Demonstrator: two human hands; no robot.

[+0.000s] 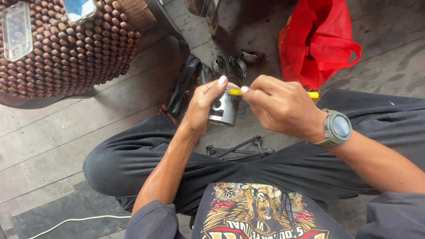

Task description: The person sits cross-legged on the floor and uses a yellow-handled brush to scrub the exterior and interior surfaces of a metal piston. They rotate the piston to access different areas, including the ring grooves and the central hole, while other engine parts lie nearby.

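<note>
The left hand (201,106) grips a grey metal piston (223,110) from the side, thumb across its top edge. The right hand (283,106) holds a yellow-handled tool (313,94), tip resting against the piston's upper rim. A grey watch (336,128) sits on the right wrist. Small metal parts (234,64) lie on the wooden floor (53,132) beyond the hands, near a red bag (316,40). A beaded seat cover (71,48) carries a phone (79,9).
</note>
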